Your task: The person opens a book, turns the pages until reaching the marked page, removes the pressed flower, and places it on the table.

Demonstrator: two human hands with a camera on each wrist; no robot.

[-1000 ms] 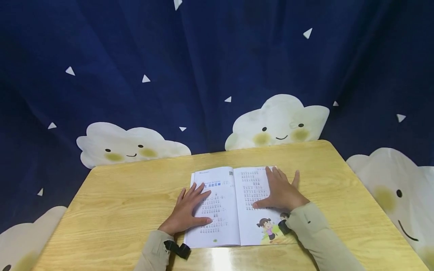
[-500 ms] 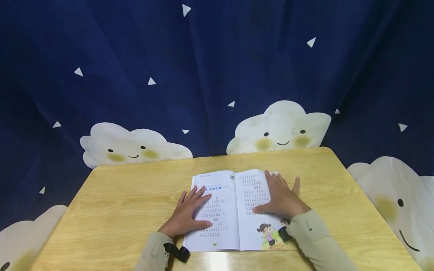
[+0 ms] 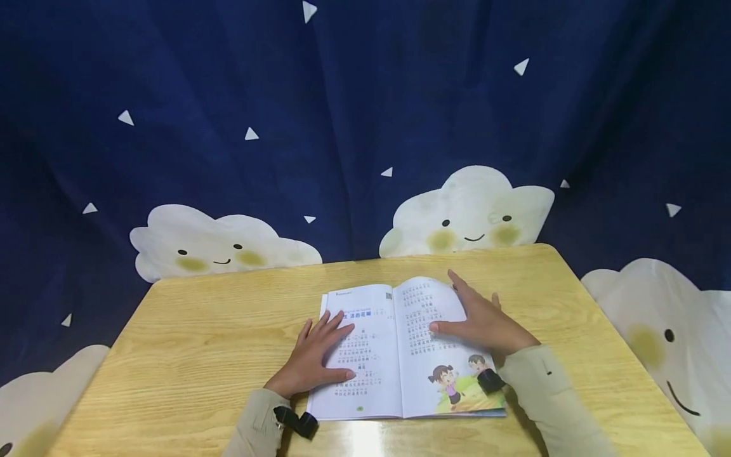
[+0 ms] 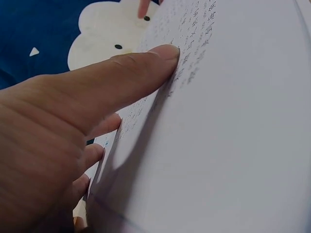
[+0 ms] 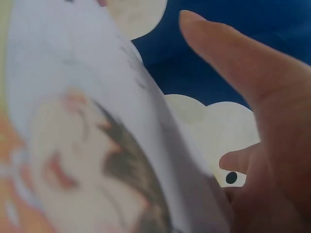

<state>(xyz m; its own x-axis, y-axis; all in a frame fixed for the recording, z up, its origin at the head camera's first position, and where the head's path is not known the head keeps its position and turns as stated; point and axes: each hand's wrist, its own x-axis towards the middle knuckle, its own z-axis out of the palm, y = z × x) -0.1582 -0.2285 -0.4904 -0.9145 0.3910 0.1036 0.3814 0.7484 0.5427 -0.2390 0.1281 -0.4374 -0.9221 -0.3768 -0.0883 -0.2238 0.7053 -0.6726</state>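
An open book with printed text lies on the wooden table. My left hand rests on its left page, fingers spread; in the left wrist view the thumb lies along the paper. My right hand is at the right page's outer edge. That right page, with cartoon children at its foot, bows upward toward the hand. In the right wrist view the right thumb stands apart from the paper, while the other fingers are at the page's edge, partly hidden behind it.
The wooden table extends on both sides of the book. Behind it hangs a dark blue curtain with white triangles and smiling clouds. A small black device is strapped to the left wrist, another to the right.
My right hand has lifted off the page and shifted right to its edge, and the right page has risen into a curve. The left hand stays in place.
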